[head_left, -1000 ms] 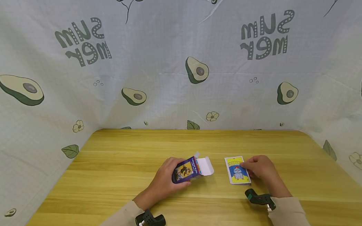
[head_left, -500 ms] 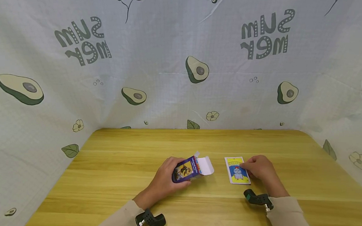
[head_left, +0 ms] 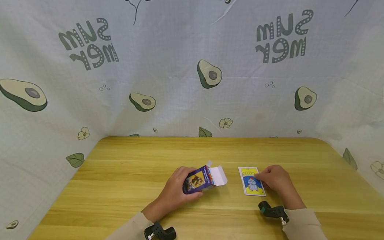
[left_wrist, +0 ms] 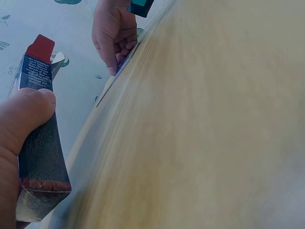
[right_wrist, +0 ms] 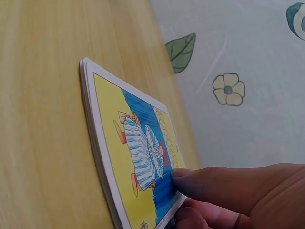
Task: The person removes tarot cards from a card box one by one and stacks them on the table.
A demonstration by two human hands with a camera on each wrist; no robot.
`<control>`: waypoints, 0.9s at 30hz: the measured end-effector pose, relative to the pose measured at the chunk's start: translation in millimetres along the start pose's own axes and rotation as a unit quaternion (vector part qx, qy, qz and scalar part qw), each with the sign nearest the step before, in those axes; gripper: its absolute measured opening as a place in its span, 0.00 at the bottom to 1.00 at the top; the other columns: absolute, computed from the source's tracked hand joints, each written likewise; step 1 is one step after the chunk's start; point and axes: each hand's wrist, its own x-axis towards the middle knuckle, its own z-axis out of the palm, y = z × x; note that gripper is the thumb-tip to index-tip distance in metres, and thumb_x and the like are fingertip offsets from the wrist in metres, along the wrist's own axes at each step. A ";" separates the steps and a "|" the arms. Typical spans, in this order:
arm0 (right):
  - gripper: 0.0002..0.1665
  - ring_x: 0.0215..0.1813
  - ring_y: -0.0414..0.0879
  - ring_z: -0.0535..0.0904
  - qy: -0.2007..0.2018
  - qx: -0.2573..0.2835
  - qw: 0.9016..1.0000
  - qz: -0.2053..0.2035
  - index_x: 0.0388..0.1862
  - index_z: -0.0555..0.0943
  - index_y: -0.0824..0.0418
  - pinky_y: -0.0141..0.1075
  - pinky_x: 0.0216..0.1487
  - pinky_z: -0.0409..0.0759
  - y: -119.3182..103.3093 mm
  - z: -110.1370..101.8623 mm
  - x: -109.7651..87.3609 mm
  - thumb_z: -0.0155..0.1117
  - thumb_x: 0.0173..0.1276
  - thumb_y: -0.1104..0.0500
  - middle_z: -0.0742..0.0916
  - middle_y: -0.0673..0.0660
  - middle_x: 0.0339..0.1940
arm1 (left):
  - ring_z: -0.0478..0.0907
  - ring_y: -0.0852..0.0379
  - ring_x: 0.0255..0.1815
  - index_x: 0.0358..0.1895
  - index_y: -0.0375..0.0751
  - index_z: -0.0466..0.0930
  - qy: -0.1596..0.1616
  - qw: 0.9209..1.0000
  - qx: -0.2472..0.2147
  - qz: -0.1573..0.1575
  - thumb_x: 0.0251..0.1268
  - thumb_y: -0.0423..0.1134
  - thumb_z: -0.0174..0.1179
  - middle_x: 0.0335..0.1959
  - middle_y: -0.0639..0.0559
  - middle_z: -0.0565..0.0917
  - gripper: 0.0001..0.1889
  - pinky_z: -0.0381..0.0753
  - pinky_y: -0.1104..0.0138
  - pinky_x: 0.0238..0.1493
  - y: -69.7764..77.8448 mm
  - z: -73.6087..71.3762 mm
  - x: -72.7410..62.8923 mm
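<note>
My left hand (head_left: 178,187) grips a dark blue tarot card box (head_left: 196,181) by its sides, with the box tilted and its white top flap standing open toward the right. In the left wrist view the thumb presses along the narrow printed side of the box (left_wrist: 43,143), and a red tab sticks up at its end. To the right, a thin stack of tarot cards (head_left: 251,180) lies face up, a seated figure on yellow and blue on top. My right hand (head_left: 277,178) pinches the stack's right edge. The right wrist view shows the thumb flat on the top card (right_wrist: 143,152), other fingers curled at the edge.
Both hands are over a light wooden table (head_left: 137,153). A white cloth (head_left: 176,53) printed with avocados and lettering hangs behind it and at both sides. Black wrist cameras sit on both forearms, close above the wood.
The right wrist has shifted slightly to the left, and the card stack has tipped a little in the head view. The left hand and box have stayed in place.
</note>
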 end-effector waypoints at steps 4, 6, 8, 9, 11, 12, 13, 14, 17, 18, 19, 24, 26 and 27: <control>0.16 0.26 0.47 0.73 0.001 -0.003 1.000 0.000 0.31 0.80 0.70 0.35 0.27 0.70 -0.5 -0.3 -0.4 0.67 0.62 0.55 0.80 0.57 0.24 | 0.70 0.64 0.47 0.62 0.50 0.70 0.001 1.000 0.000 0.002 0.49 0.53 0.73 0.50 0.59 0.73 0.35 0.75 0.66 0.47 -0.9 0.9 0.5; 0.16 0.26 0.47 0.73 0.001 -0.004 1.000 -0.002 0.31 0.80 0.71 0.35 0.27 0.70 -0.6 -0.5 -0.8 0.67 0.62 0.55 0.80 0.57 0.24 | 0.70 0.64 0.47 0.62 0.50 0.70 0.003 1.000 -0.002 0.004 0.49 0.53 0.74 0.50 0.59 0.73 0.36 0.75 0.66 0.47 -0.8 1.0 0.8; 0.16 0.26 0.47 0.73 0.001 -0.004 1.000 -0.005 0.32 0.80 0.71 0.35 0.26 0.70 -0.3 -0.6 -0.5 0.67 0.62 0.55 0.80 0.57 0.23 | 0.70 0.64 0.47 0.62 0.50 0.70 0.003 1.000 -0.003 0.005 0.49 0.52 0.74 0.50 0.59 0.73 0.35 0.75 0.66 0.46 -1.3 1.1 0.6; 0.17 0.26 0.47 0.73 0.000 -0.006 1.000 -0.005 0.32 0.80 0.71 0.35 0.26 0.70 -0.4 -0.7 -0.6 0.66 0.62 0.55 0.80 0.57 0.23 | 0.70 0.64 0.47 0.62 0.50 0.70 0.004 1.000 -0.003 0.006 0.49 0.53 0.73 0.50 0.60 0.73 0.35 0.75 0.67 0.46 -1.2 1.0 0.7; 0.17 0.26 0.47 0.73 -0.001 -0.007 1.000 -0.006 0.32 0.81 0.71 0.35 0.26 0.70 -0.1 -0.4 -0.3 0.66 0.62 0.55 0.80 0.57 0.23 | 0.70 0.64 0.46 0.62 0.50 0.71 0.004 1.000 -0.003 0.008 0.49 0.54 0.73 0.50 0.59 0.73 0.35 0.75 0.67 0.46 -1.2 0.9 0.6; 0.17 0.26 0.47 0.72 0.000 -0.007 1.000 -0.006 0.32 0.81 0.71 0.35 0.26 0.70 0.1 -0.3 -0.2 0.66 0.63 0.55 0.80 0.57 0.23 | 0.70 0.64 0.46 0.62 0.50 0.71 0.005 1.000 -0.003 0.009 0.49 0.54 0.73 0.50 0.59 0.73 0.35 0.75 0.67 0.46 -1.2 0.8 0.6; 0.16 0.26 0.47 0.72 -0.001 -0.007 1.000 -0.005 0.32 0.81 0.71 0.35 0.26 0.70 0.1 -0.1 0.1 0.66 0.63 0.55 0.80 0.57 0.23 | 0.70 0.64 0.46 0.62 0.49 0.71 0.005 1.000 -0.003 0.009 0.49 0.55 0.73 0.50 0.59 0.73 0.35 0.75 0.67 0.46 -1.2 0.6 0.5; 0.16 0.26 0.47 0.72 -0.001 -0.007 1.000 -0.005 0.31 0.81 0.71 0.35 0.26 0.70 0.3 0.1 0.2 0.66 0.63 0.55 0.80 0.57 0.23 | 0.70 0.64 0.46 0.62 0.49 0.71 0.005 1.000 -0.002 0.010 0.49 0.55 0.72 0.50 0.59 0.73 0.36 0.75 0.67 0.46 -1.1 0.5 0.5; 0.16 0.26 0.47 0.72 -0.001 -0.007 1.000 -0.002 0.31 0.80 0.70 0.35 0.27 0.69 0.3 0.4 -0.1 0.66 0.63 0.55 0.80 0.57 0.23 | 0.70 0.64 0.47 0.62 0.49 0.71 0.005 1.000 0.000 0.010 0.49 0.53 0.73 0.50 0.59 0.74 0.36 0.75 0.66 0.46 -0.6 0.5 0.6; 0.16 0.26 0.48 0.72 0.000 -0.007 1.000 -0.003 0.31 0.80 0.70 0.35 0.27 0.69 0.2 0.4 -0.2 0.66 0.63 0.55 0.80 0.57 0.23 | 0.70 0.64 0.47 0.62 0.49 0.71 0.005 1.000 0.000 0.009 0.49 0.53 0.74 0.50 0.59 0.74 0.36 0.75 0.66 0.46 -0.6 0.6 0.6; 0.16 0.26 0.48 0.72 0.000 -0.009 1.000 -0.004 0.31 0.80 0.70 0.35 0.27 0.69 0.2 0.4 -0.2 0.66 0.63 0.55 0.80 0.57 0.23 | 0.70 0.64 0.47 0.62 0.49 0.71 0.004 1.000 0.001 0.009 0.48 0.52 0.74 0.50 0.59 0.74 0.36 0.75 0.66 0.47 -0.6 0.7 0.5; 0.17 0.25 0.47 0.72 0.003 -0.014 1.000 -0.008 0.31 0.80 0.70 0.35 0.26 0.69 0.2 0.5 -0.1 0.66 0.63 0.54 0.80 0.57 0.22 | 0.70 0.64 0.47 0.62 0.49 0.70 0.003 1.000 0.001 0.010 0.49 0.54 0.73 0.50 0.59 0.73 0.36 0.75 0.66 0.47 -1.0 0.7 0.5; 0.17 0.25 0.47 0.72 0.003 -0.013 1.000 -0.009 0.30 0.80 0.70 0.35 0.26 0.69 0.7 0.7 0.1 0.65 0.63 0.54 0.79 0.56 0.22 | 0.70 0.64 0.47 0.62 0.49 0.70 0.004 1.000 0.001 0.010 0.49 0.54 0.73 0.50 0.59 0.73 0.36 0.75 0.66 0.46 -1.2 0.7 0.4; 0.17 0.25 0.47 0.72 0.003 -0.013 1.000 -0.009 0.30 0.80 0.70 0.35 0.26 0.69 1.1 0.7 0.3 0.65 0.63 0.54 0.79 0.56 0.22 | 0.70 0.64 0.47 0.62 0.49 0.70 0.003 1.000 0.001 0.010 0.49 0.54 0.73 0.50 0.59 0.73 0.36 0.75 0.67 0.46 -1.2 0.7 0.5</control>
